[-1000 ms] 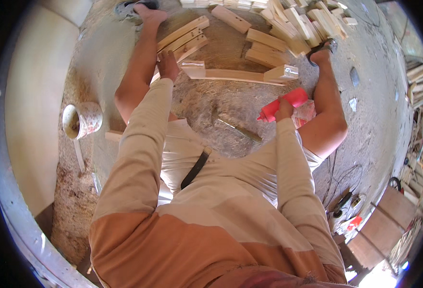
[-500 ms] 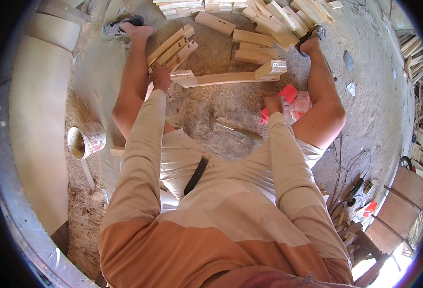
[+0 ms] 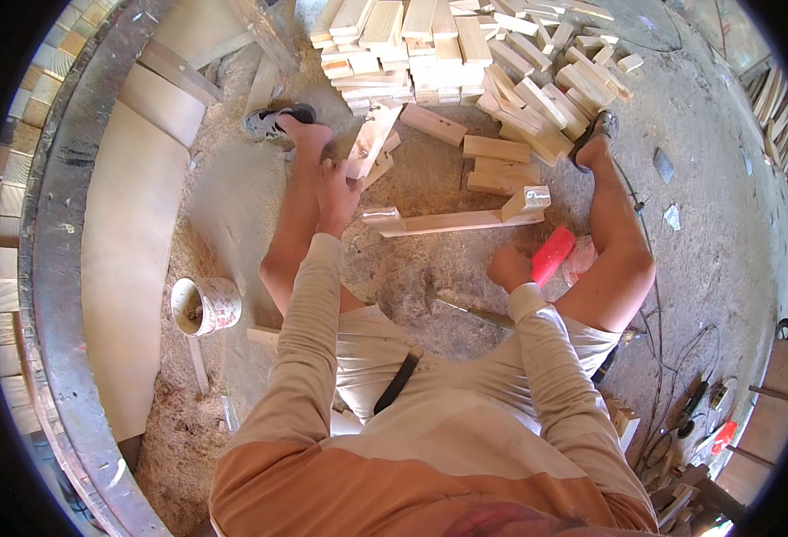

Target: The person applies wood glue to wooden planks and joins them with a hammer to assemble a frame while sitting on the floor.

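My left hand (image 3: 336, 197) is closed around the near end of a pale wooden block (image 3: 372, 136), which is raised at a slant over other blocks (image 3: 383, 165) on the floor between my feet. My right hand (image 3: 508, 268) is wrapped round a red squeeze bottle (image 3: 554, 254); its nozzle is hidden by the hand. Beyond that hand lies a joined wooden piece (image 3: 456, 223), a long rail with a short block at each end. The right end block carries a white mark. On the floor nearer my lap rests a long thin tool (image 3: 476, 311).
A large stack of wooden blocks (image 3: 403, 58) stands ahead, with loose pieces spilling rightward. To the left are a dirty white bucket (image 3: 219, 302), sawdust (image 3: 166, 394) and a curved bench edge (image 3: 58, 268). Cables (image 3: 667, 358) and a power tool (image 3: 694, 403) lie at the right.
My left hand has lifted a wooden block from the group beside my left foot. My right hand still grips the red bottle, its nozzle now out of sight. The view has shifted upward and left.
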Motion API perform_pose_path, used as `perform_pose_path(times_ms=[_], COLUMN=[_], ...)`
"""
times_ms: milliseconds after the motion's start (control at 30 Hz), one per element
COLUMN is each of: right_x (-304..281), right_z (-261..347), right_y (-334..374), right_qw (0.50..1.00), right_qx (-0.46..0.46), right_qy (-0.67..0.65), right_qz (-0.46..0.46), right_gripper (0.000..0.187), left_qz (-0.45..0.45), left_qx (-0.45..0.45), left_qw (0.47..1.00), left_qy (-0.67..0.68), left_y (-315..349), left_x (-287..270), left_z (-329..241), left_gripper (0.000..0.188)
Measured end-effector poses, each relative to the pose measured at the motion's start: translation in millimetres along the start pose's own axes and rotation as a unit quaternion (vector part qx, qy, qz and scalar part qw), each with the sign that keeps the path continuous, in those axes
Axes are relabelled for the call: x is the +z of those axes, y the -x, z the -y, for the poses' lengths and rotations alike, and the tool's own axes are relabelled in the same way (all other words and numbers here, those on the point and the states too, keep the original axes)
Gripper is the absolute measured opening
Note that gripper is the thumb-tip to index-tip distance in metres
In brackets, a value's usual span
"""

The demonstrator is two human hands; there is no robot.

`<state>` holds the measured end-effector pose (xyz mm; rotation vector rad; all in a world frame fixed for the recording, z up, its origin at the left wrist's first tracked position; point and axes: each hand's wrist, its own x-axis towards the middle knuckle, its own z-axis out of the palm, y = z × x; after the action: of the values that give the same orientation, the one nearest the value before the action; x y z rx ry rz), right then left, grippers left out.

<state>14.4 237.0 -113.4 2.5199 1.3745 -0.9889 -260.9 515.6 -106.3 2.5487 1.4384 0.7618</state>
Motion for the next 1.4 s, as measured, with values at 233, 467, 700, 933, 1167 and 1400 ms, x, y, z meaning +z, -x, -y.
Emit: perform_pose_path(times_ms=[233,467,700,933,1167,1400], right_x=[5.8,-48.6,-153.5,-118.2,-136.4,-224.2], right_z=[7.0,46.5,125.2,176.7,152.6,67.4], right_y=[7.0,77.2,194.8,160.5,124.1,79.9], right_qw=[0.999,0.929,0.845,0.829,0.835,0.877], right_qx=[-0.045,-0.158,-0.375,-0.353,-0.223,-0.360], right_qy=[0.013,-0.323,-0.316,-0.005,0.159,-0.006], right_qz=[-0.022,0.087,-0.212,-0.435,-0.478,-0.319], right_gripper=[0.028,0.059,0.071,0.072,0.067,0.057], left_qz=[-0.106,-0.213,-0.345,-0.213,-0.098,0.066], left_qx=[-0.064,-0.089,0.006,-0.207,-0.210,-0.004], left_qw=[0.983,0.967,0.938,0.706,0.649,0.887], left_qy=[0.135,0.106,-0.025,0.642,0.724,0.458], left_y=[-8.9,4.5,47.5,49.1,28.6,47.8], left_x=[-75.0,-228.7,-221.5,-144.6,-143.4,-169.5], left_z=[-55.6,-130.3,-76.8,-189.0,-235.2,-178.0], left_gripper=[0.036,0.021,0.038,0.035,0.036,0.030])
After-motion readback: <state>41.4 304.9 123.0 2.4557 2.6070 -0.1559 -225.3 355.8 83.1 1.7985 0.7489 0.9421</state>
